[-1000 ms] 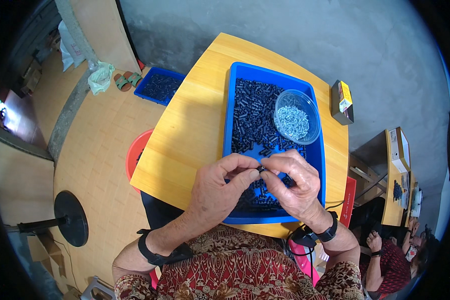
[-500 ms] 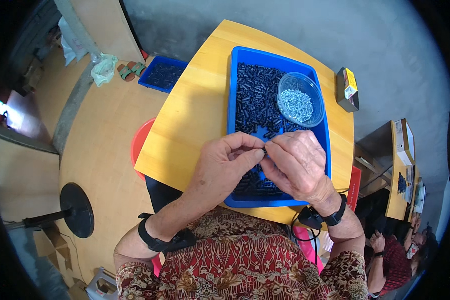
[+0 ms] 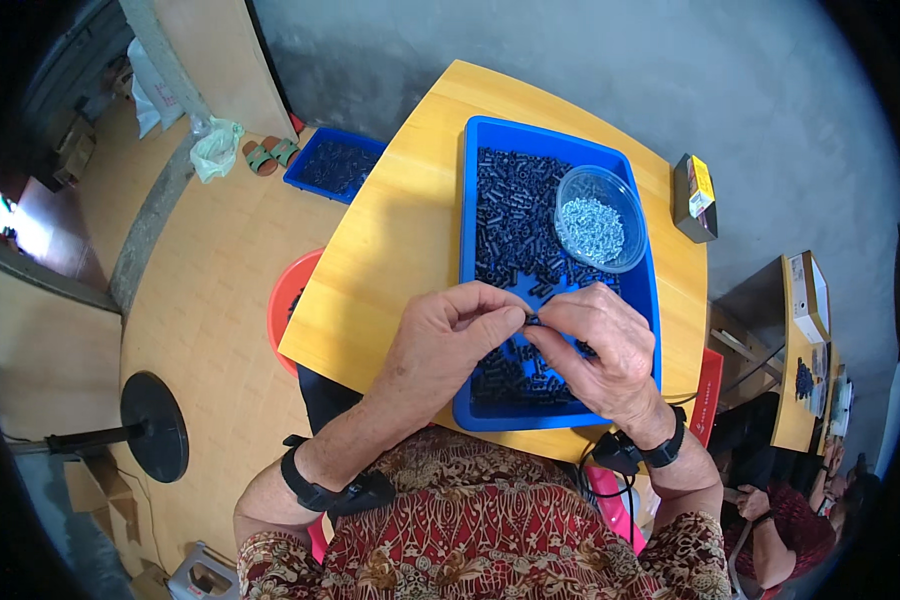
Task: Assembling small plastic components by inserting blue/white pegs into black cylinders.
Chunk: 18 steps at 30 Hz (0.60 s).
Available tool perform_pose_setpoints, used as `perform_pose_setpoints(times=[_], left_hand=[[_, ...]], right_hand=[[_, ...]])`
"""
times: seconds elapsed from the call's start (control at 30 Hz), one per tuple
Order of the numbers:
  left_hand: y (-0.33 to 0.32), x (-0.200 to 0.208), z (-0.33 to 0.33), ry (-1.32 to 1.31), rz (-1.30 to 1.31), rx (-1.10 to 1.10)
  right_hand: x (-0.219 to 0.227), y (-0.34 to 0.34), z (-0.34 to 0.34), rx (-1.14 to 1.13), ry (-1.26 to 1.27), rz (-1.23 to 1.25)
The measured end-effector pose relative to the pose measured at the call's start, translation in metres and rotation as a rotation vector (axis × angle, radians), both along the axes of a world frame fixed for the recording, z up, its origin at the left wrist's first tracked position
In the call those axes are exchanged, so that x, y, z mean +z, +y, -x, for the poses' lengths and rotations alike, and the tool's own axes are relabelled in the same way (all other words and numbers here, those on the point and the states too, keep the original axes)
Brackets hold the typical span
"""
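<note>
"How many of each can you count?"

"Two blue trays: one (image 3: 530, 421) on the yellow table (image 3: 370, 280), the other (image 3: 315, 192) on the floor. One clear tub (image 3: 582, 182) of silver bits (image 3: 592, 230), one red basin (image 3: 280, 320), two slippers (image 3: 260, 158). The black pieces (image 3: 515, 215) are too many to count."

"And the hands?"

"Left hand (image 3: 445, 335) and right hand (image 3: 610, 345) angle inward, fingertips meeting over the tabletop tray. Thumb and forefinger are pinched together on each."

"On what?"

"A small dark piece (image 3: 532, 321), seemingly gripped from both sides; the fingertips hide most of it, so I can't give its shape."

"Anything blocking the view?"

"The hands cover part of the tray's nearer half. The tub sits inside its far right area, over some black pieces."

"Beyond that?"

"A dark box (image 3: 692, 215) with a yellow packet (image 3: 703, 180) by the table's right edge, and another person's hand (image 3: 755, 502) at lower right."
</note>
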<state>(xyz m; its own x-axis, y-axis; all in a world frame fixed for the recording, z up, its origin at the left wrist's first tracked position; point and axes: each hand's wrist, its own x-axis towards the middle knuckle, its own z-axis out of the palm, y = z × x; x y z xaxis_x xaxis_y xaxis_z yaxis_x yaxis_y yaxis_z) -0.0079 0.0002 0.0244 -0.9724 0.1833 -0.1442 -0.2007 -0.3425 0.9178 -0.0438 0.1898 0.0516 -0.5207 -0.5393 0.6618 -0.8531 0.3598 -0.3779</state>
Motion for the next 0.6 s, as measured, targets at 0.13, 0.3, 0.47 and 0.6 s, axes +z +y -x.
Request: perform_pose_setpoints(times=[0.13, 0.3, 0.47, 0.6], left_hand=[[-0.0057, 0.0009, 0.0006, 0.006, 0.046, -0.072], [-0.0062, 0.0078, -0.0002, -0.057, -0.024, -0.083], [-0.0039, 0.0064, -0.0008, -0.069, -0.128, -0.05], [-0.0027, 0.0087, -0.0012, -0.069, -0.148, -0.048]], right_hand=[[0.0046, -0.0013, 0.0008, 0.015, 0.003, -0.002], [0.0042, 0.0015, -0.0006, -0.019, -0.081, 0.013], [0.0017, -0.0031, 0.001, -0.032, 0.066, 0.003], [0.0013, -0.0035, 0.0008, -0.068, 0.169, -0.035]])
